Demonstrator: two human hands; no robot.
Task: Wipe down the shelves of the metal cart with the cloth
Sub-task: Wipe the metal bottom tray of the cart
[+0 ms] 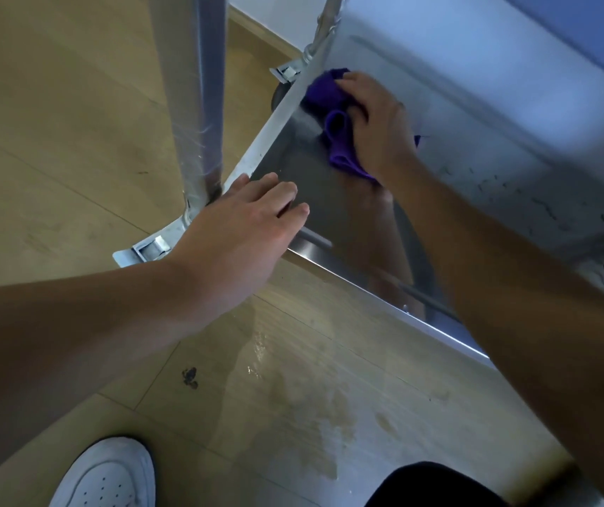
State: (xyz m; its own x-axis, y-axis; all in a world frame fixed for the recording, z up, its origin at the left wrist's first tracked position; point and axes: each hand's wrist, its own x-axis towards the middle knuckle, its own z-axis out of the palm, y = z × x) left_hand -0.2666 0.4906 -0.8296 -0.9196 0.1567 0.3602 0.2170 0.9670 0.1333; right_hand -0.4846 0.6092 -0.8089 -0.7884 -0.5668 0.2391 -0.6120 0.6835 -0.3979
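The metal cart's bottom shelf [315, 199] lies low over the floor, shiny and reflective. A crumpled purple cloth [333, 118] sits on the shelf near its far left corner. My right hand [377, 129] presses down on the cloth, fingers spread over it, the arm reaching in under the shelf above. My left hand [245, 228] rests on the near corner of the bottom shelf with its fingers laid flat on the metal, beside the cart's upright post [201, 104].
An upper shelf [512, 104] overhangs the bottom one at the right. Caster brackets [146, 250] stick out at the near corner and another caster bracket [285, 73] at the far corner. The wooden floor [55, 140] has a wet patch [311, 415]. My white shoe [106, 473] stands at bottom left.
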